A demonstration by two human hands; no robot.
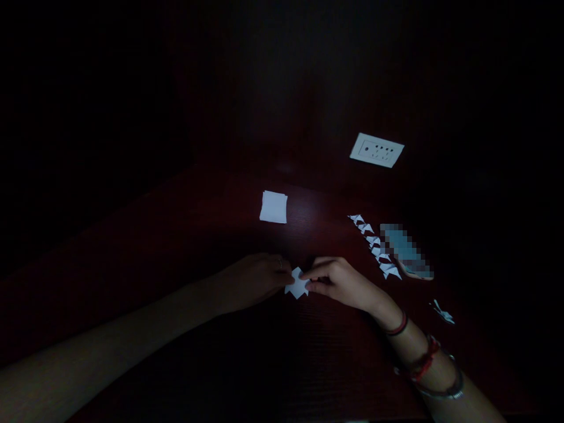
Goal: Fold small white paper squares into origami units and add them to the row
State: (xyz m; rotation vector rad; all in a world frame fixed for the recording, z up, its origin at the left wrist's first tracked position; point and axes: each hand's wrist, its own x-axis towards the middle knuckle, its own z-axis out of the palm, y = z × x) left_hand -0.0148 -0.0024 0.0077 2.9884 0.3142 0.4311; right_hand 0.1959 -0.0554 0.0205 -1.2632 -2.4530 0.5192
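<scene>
A small piece of folded white paper [298, 288] with pointed corners lies on the dark red table between my hands. My left hand [259, 279] is closed at its left side, the fingertips gripping that edge; a ring shows on one finger. From the right, my right hand [337, 281] holds the other side of the paper, index finger above and thumb below. The lower fingers of both hands are partly hidden in shadow.
A stack of square white paper sheets [274, 208] lies farther back. To the right, several folded paper pieces [373, 245] form a slanting row beside a blurred phone [408, 252]. Another small folded piece [443, 312] lies nearer. A socket plate [377, 150] is on the wall.
</scene>
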